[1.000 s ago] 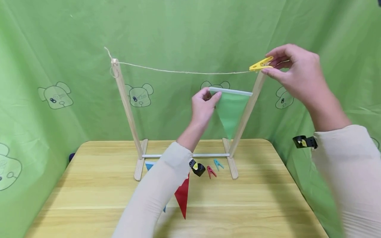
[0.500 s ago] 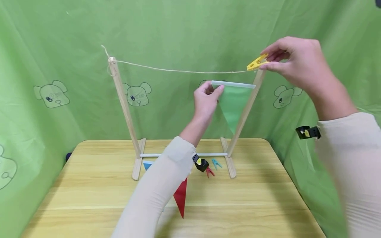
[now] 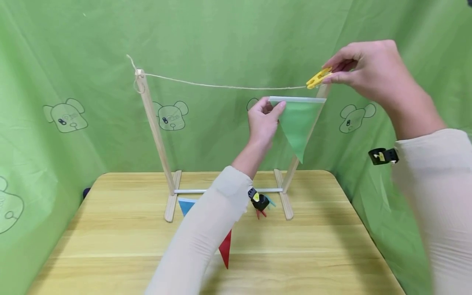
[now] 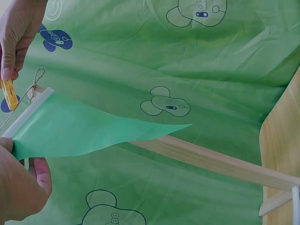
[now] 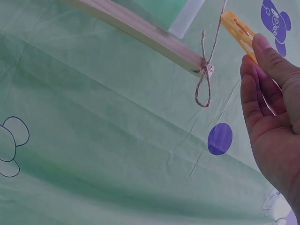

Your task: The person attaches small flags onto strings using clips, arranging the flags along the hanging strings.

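Observation:
My left hand [image 3: 263, 123] pinches the upper left corner of a green triangular pennant [image 3: 299, 121] with a white top strip. The pennant hangs point down, its strip just below the string [image 3: 228, 87] in the head view and overlapping the right post. My right hand [image 3: 372, 73] pinches the handles of a yellow clothespin [image 3: 318, 78] between thumb and fingers. The clothespin's nose is right at the string near the right post's top. In the right wrist view the string is knotted round the post end [image 5: 206, 69] with a loop hanging from it.
Two wooden posts [image 3: 156, 131] on flat feet, joined by a white rod [image 3: 191, 191], stand on the wooden table [image 3: 313, 246]. A blue pennant [image 3: 187, 205], a red pennant [image 3: 225, 249], a red clothespin [image 3: 261, 214] and a teal clothespin [image 3: 271, 200] lie there, partly hidden by my left arm.
My left hand has raised the green pennant and brought it right, closer to the string and in front of the right post. My right hand has risen slightly, tilting the yellow clothespin.

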`<move>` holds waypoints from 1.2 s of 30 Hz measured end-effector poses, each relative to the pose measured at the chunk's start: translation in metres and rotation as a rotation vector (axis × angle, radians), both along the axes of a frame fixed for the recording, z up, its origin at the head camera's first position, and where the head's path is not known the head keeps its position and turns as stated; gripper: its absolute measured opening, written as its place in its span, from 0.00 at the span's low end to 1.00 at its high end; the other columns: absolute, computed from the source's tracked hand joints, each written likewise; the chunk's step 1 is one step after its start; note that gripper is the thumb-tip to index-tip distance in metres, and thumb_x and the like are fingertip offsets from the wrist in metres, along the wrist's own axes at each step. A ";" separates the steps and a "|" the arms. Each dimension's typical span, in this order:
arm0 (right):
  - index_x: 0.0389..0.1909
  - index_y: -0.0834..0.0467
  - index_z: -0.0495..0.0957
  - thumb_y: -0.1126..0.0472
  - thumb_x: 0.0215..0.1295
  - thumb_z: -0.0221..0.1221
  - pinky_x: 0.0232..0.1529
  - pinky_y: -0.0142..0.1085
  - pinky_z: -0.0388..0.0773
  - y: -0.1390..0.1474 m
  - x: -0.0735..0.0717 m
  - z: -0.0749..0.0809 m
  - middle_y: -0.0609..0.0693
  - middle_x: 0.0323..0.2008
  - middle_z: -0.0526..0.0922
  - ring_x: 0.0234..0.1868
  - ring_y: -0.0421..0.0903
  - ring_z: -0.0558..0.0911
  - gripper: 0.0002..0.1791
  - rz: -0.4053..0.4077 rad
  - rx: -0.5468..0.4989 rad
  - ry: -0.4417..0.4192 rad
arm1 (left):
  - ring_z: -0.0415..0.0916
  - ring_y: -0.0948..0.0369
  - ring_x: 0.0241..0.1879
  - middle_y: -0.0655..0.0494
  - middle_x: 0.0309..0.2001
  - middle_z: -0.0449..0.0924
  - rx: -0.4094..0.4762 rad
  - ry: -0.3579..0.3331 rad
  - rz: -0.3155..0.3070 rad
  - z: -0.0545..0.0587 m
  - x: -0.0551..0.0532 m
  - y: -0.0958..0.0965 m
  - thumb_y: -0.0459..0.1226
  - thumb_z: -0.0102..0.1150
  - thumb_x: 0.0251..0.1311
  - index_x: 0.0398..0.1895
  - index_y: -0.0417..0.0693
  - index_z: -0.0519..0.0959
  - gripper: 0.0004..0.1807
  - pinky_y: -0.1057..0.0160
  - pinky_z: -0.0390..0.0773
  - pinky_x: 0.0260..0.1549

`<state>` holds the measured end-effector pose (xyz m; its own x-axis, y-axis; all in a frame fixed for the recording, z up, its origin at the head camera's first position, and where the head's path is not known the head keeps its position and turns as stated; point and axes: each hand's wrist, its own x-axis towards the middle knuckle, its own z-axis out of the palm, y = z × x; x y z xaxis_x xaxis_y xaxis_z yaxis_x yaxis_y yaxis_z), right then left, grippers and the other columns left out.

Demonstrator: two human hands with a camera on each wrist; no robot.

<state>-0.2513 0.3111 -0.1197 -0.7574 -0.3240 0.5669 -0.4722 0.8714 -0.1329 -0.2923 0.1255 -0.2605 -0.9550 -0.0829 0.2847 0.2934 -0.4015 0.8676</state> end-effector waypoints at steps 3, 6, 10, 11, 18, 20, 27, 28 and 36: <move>0.43 0.60 0.89 0.63 0.60 0.74 0.31 0.12 0.71 0.000 -0.001 0.002 0.15 0.27 0.72 0.28 0.20 0.75 0.11 -0.012 0.019 -0.018 | 0.69 0.69 0.26 0.62 0.27 0.74 0.017 -0.011 -0.009 0.001 -0.001 0.000 0.29 0.68 0.64 0.45 0.35 0.84 0.08 0.73 0.73 0.23; 0.43 0.59 0.89 0.62 0.61 0.73 0.31 0.13 0.72 -0.002 -0.003 0.003 0.19 0.27 0.75 0.28 0.21 0.76 0.10 -0.028 0.031 -0.048 | 0.69 0.68 0.26 0.62 0.27 0.74 0.035 -0.013 -0.002 0.001 -0.002 0.001 0.28 0.68 0.63 0.45 0.34 0.84 0.08 0.73 0.72 0.23; 0.42 0.59 0.89 0.60 0.61 0.73 0.29 0.14 0.72 -0.004 -0.005 0.004 0.35 0.30 0.85 0.27 0.20 0.76 0.10 -0.044 0.056 -0.069 | 0.68 0.68 0.25 0.62 0.27 0.74 0.043 -0.020 0.013 0.000 -0.005 0.001 0.28 0.68 0.63 0.44 0.34 0.84 0.08 0.72 0.72 0.23; 0.42 0.59 0.89 0.60 0.62 0.73 0.29 0.14 0.72 -0.005 -0.006 0.004 0.41 0.32 0.87 0.27 0.19 0.75 0.10 -0.047 0.064 -0.069 | 0.68 0.69 0.26 0.62 0.27 0.74 0.040 -0.018 0.016 0.000 -0.005 0.001 0.28 0.68 0.63 0.44 0.34 0.84 0.08 0.72 0.72 0.23; 0.42 0.59 0.89 0.59 0.62 0.73 0.27 0.16 0.70 -0.007 -0.009 0.009 0.57 0.40 0.91 0.26 0.16 0.74 0.10 -0.054 0.108 -0.096 | 0.69 0.69 0.26 0.62 0.27 0.74 0.021 0.005 0.028 0.003 -0.009 0.001 0.29 0.68 0.64 0.44 0.33 0.84 0.08 0.73 0.71 0.22; 0.41 0.59 0.89 0.59 0.63 0.73 0.26 0.16 0.70 -0.008 -0.009 0.009 0.58 0.40 0.91 0.26 0.17 0.74 0.10 -0.049 0.119 -0.103 | 0.68 0.69 0.26 0.62 0.27 0.73 0.026 -0.001 0.025 0.003 -0.010 0.000 0.29 0.68 0.64 0.43 0.34 0.83 0.08 0.74 0.71 0.22; 0.40 0.60 0.89 0.61 0.62 0.72 0.27 0.15 0.71 -0.012 -0.012 0.004 0.59 0.40 0.91 0.26 0.18 0.73 0.09 -0.024 0.139 -0.097 | 0.68 0.69 0.25 0.62 0.27 0.73 0.032 -0.025 0.026 0.006 -0.012 0.000 0.30 0.68 0.64 0.43 0.37 0.84 0.07 0.73 0.71 0.22; 0.40 0.60 0.89 0.61 0.62 0.72 0.27 0.15 0.71 -0.012 -0.012 0.004 0.59 0.40 0.91 0.26 0.18 0.73 0.09 -0.021 0.139 -0.093 | 0.68 0.69 0.26 0.62 0.27 0.74 0.026 -0.028 0.024 0.006 -0.012 0.000 0.30 0.68 0.64 0.43 0.37 0.84 0.07 0.73 0.71 0.22; 0.38 0.61 0.89 0.62 0.61 0.73 0.27 0.14 0.71 -0.012 -0.013 0.003 0.60 0.38 0.91 0.25 0.17 0.72 0.07 0.000 0.149 -0.074 | 0.68 0.69 0.26 0.62 0.28 0.75 0.027 -0.033 0.019 0.010 -0.011 0.002 0.30 0.68 0.64 0.44 0.38 0.85 0.07 0.71 0.71 0.23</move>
